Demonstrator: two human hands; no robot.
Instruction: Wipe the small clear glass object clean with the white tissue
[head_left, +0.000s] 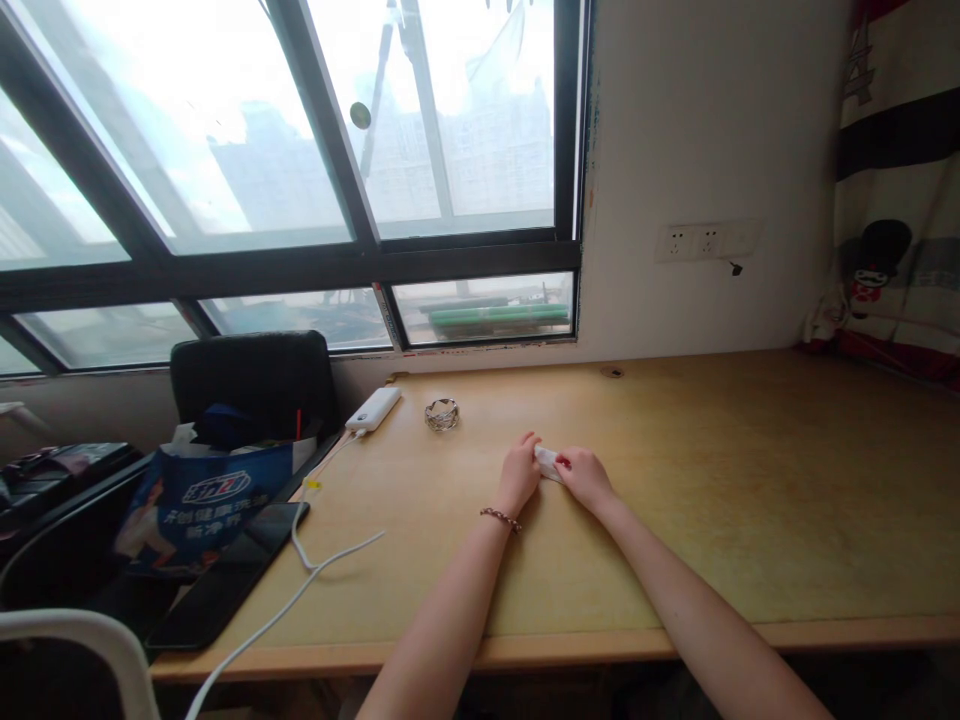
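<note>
A small, soft white piece (pixel 550 463), like a folded tissue, lies low over the wooden table between my two hands. My left hand (pixel 520 474) grips its left end, with a beaded bracelet on the wrist. From the other side my right hand (pixel 585 478) pinches it, thumb and fingers pressed together; red nails show there. Part of the white piece is hidden behind the fingers, so its full shape cannot be seen. To the left of my hands stands a silver, woven-looking metal ring (pixel 442 413), touched by neither.
A white power bank (pixel 373 409) with a white cable (pixel 330 568) lies on the table's (pixel 750 500) left side. A black tablet-like slab (pixel 232 575) overlaps the left edge. A blue bag (pixel 202 505) rests on a black chair (pixel 251 375). Wall sockets (pixel 694 241) are behind.
</note>
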